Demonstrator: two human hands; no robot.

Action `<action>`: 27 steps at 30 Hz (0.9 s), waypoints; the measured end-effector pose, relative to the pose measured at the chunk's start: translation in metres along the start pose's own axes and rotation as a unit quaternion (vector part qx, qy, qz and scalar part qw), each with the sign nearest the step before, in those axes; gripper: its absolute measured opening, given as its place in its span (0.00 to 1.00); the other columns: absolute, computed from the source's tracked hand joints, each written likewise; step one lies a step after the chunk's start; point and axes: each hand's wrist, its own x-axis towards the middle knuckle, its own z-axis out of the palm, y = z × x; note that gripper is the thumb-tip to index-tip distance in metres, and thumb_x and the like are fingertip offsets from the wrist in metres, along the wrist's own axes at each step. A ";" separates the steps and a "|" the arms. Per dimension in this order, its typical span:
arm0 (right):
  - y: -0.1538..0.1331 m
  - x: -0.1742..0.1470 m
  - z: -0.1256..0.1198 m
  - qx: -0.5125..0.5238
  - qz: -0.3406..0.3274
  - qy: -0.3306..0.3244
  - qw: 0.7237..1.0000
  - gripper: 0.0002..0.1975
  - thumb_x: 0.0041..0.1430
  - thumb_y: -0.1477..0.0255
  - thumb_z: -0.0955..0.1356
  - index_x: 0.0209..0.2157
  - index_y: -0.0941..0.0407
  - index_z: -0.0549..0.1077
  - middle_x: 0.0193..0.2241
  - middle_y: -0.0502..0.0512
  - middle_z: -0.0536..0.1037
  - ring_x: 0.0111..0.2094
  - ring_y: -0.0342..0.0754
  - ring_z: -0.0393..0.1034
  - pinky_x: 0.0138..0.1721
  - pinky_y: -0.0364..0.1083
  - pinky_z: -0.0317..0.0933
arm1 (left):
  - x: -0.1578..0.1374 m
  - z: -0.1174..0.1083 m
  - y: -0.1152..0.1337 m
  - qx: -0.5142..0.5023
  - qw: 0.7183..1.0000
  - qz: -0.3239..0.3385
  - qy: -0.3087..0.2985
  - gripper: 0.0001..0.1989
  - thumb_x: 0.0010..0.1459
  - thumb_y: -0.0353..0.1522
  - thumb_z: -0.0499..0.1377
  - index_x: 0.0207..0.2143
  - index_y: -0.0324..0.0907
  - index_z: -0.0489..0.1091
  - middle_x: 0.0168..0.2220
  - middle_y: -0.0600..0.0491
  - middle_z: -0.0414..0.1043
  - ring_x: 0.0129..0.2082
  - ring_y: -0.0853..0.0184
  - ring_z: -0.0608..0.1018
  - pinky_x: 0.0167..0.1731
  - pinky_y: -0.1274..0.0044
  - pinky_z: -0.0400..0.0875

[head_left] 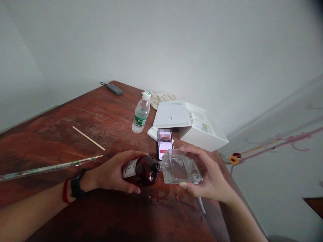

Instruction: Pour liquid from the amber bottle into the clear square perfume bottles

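Observation:
My left hand point(117, 173) is wrapped round a dark brown bottle point(145, 171) with a white label, tipped on its side with its black neck pointing right. In my right hand point(207, 173) is a square clear glass bottle point(180, 167), also lying sideways, its mouth facing left. The two mouths meet end to end over the table; I cannot tell how far one sits inside the other. Wet drops point(152, 200) show on the wood below. A phone point(165, 143) with a lit screen lies just behind the bottles.
On the reddish wooden table point(101, 215) are a water bottle point(141, 114), an open white box point(209, 136), a white case point(152, 133), a cloth point(161, 99) and a dark grey device point(114, 89). A thin stick point(88, 137) and a long wrapped packet point(50, 168) lie left.

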 end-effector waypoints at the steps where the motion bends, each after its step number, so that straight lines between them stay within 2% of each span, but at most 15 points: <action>1: 0.000 -0.001 -0.001 0.000 0.004 -0.003 1.000 0.39 0.49 0.65 0.82 0.62 0.45 0.70 0.57 0.58 0.80 0.57 0.64 0.79 0.56 0.60 0.77 | 0.000 0.000 0.000 0.001 1.000 0.001 0.001 0.47 0.50 0.49 0.78 0.67 0.47 0.67 0.58 0.45 0.78 0.53 0.50 0.83 0.54 0.64 0.78; 7: 0.002 -0.003 -0.005 0.006 0.016 -0.017 1.000 0.39 0.50 0.65 0.82 0.62 0.45 0.71 0.56 0.58 0.80 0.56 0.63 0.79 0.54 0.58 0.78 | 0.001 0.003 0.001 0.004 1.000 0.006 0.008 0.48 0.48 0.50 0.79 0.67 0.48 0.68 0.59 0.46 0.78 0.54 0.50 0.82 0.58 0.62 0.76; 13: 0.002 -0.003 -0.009 0.013 0.016 -0.036 0.999 0.38 0.52 0.63 0.82 0.63 0.44 0.70 0.55 0.57 0.80 0.54 0.61 0.80 0.51 0.56 0.79 | 0.000 0.004 0.003 0.023 1.000 0.010 0.012 0.47 0.47 0.50 0.80 0.65 0.47 0.69 0.58 0.45 0.79 0.54 0.49 0.82 0.57 0.61 0.77; 20: -0.003 -0.001 -0.014 0.015 0.013 -0.055 0.998 0.38 0.51 0.63 0.83 0.61 0.44 0.70 0.55 0.57 0.80 0.57 0.63 0.79 0.53 0.57 0.78 | 0.000 0.006 0.002 0.036 0.999 0.026 0.005 0.47 0.48 0.50 0.79 0.66 0.48 0.69 0.59 0.46 0.78 0.56 0.49 0.82 0.60 0.60 0.74; 27: -0.004 0.000 -0.015 0.012 0.010 -0.068 0.998 0.37 0.52 0.63 0.82 0.61 0.45 0.68 0.57 0.58 0.79 0.58 0.62 0.78 0.55 0.57 0.76 | 0.001 0.007 -0.002 0.029 0.999 0.026 0.007 0.47 0.48 0.49 0.80 0.66 0.49 0.68 0.59 0.47 0.78 0.55 0.51 0.82 0.59 0.62 0.75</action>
